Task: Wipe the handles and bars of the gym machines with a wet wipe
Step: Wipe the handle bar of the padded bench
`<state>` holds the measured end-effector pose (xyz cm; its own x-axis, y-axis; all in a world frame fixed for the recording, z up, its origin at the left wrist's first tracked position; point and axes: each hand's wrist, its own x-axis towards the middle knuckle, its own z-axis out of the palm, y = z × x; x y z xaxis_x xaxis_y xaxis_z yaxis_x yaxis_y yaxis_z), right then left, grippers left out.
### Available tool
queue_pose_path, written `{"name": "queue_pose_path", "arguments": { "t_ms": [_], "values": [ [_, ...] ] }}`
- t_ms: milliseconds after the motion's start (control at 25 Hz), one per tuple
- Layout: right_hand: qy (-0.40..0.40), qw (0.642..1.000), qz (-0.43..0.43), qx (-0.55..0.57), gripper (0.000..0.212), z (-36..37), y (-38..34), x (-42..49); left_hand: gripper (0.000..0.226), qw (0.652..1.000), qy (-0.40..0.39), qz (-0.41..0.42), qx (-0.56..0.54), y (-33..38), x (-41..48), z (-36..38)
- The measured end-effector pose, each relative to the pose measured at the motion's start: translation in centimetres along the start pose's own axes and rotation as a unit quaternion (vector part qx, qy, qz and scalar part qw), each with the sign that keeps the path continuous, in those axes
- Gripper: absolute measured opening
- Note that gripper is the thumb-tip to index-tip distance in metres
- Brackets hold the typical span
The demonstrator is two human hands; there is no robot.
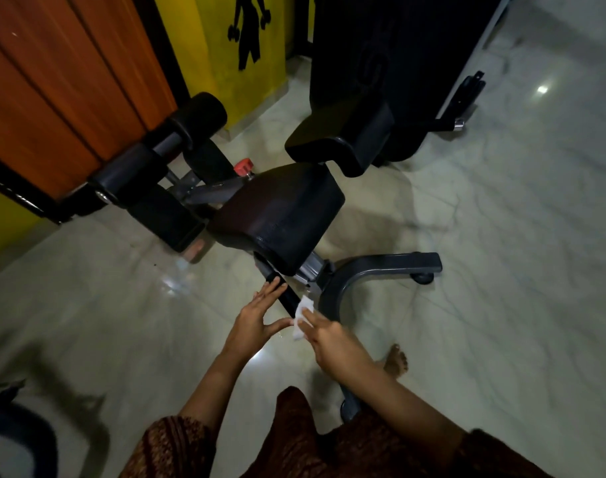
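Down low beside the bench, and both hands are at work: the left hand lies along the black handle that sticks out from under the seat pad, fingers straight and together, tips touching the bar, thumb spread wide towards the other hand. The right hand pinches the white wet wipe in its fingertips, and the wipe is pressed against the near end of that handle, just beside the curved grey base. Past the seat, the back pad tilts up; foam rollers and a red knob sit over on the far left. A bare foot rests on the glossy marble floor — just right of the forearm.
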<state>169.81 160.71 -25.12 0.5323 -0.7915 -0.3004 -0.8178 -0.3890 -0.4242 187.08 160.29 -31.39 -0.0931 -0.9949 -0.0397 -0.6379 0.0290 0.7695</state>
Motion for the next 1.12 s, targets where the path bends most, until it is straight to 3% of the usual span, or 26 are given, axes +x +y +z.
{"name": "queue_pose_path", "arguments": {
  "t_ms": [160, 280, 400, 520, 680, 880, 1000, 1120],
  "values": [
    [-0.040, 0.998, -0.012, -0.049, 0.039, -1.0, 1.6, -4.3, 0.085, 1.000, 0.005, -0.005, -0.002, 0.0, 0.0, 0.0],
    [0.013, 0.998, 0.001, 0.059, 0.026, -1.8, 1.8, -3.3, 0.082, 1.000, 0.014, -0.001, 0.000, 0.1, 0.0, 0.1],
    [0.037, 0.995, 0.009, 0.088, 0.030, -1.1, 0.9, -0.3, 0.075, 1.000, 0.014, -0.009, -0.003, 0.3, 0.1, 0.1],
    [0.016, 0.999, 0.021, 0.042, 0.037, -0.2, 0.4, -0.6, 0.071, 1.000, 0.005, -0.014, 0.004, 0.5, 0.1, 0.0],
    [-0.051, 0.998, 0.030, -0.021, 0.029, -1.3, 1.1, -4.3, 0.070, 1.000, -0.005, -0.024, 0.006, 0.6, -0.1, 0.0],
    [0.024, 0.994, 0.050, 0.092, 0.031, -2.4, -1.1, -0.6, 0.069, 0.999, -0.012, -0.018, 0.033, 0.6, 0.0, -0.3],
    [-0.030, 0.994, 0.100, 0.027, 0.043, -1.2, -1.9, 1.1, 0.068, 0.999, -0.017, -0.020, 0.038, 0.7, 0.1, -0.3],
    [-0.047, 0.994, 0.096, -0.020, 0.037, -0.2, -1.1, -0.6, 0.070, 0.999, -0.019, -0.025, 0.040, 0.7, 0.2, -0.4]
  ]
}}
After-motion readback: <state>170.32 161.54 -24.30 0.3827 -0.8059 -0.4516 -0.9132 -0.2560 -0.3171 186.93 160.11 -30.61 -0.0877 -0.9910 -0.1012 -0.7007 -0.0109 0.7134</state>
